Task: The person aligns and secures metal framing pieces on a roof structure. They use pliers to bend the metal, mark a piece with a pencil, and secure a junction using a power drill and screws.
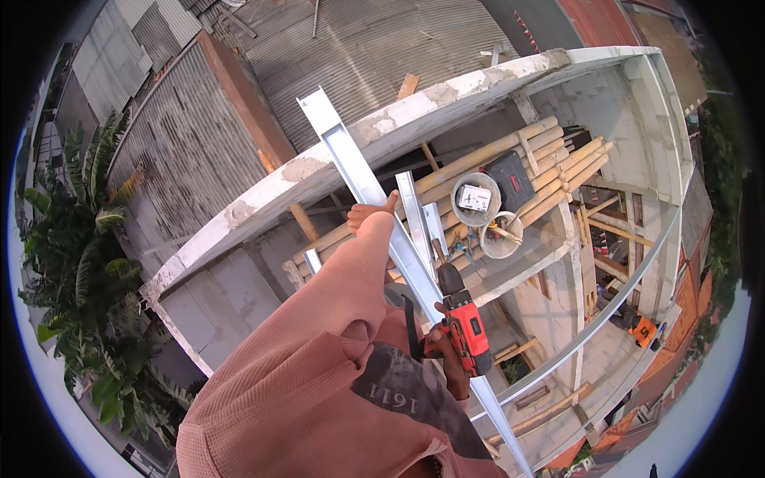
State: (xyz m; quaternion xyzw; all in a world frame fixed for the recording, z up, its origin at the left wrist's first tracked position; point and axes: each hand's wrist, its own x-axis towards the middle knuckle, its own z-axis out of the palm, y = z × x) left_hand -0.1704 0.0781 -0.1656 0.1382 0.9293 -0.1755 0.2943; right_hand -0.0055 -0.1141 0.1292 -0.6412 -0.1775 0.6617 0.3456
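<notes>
A long silvery metal channel slants across my view, from over the concrete wall top down to the lower right. My left hand, in a pink sleeve, is wrapped round this channel partway along it. In my right hand is a red and black cordless drill, held by its handle with its bit pointing up and away from me. The drill lies over part of the channel and hides it. Shorter metal channels stand just right of my left hand.
Beyond them, bamboo poles carry a bucket with a white box inside, a second bucket with tools and a dark case. A concrete wall edge curves across. An orange tool lies at the right, with drops below.
</notes>
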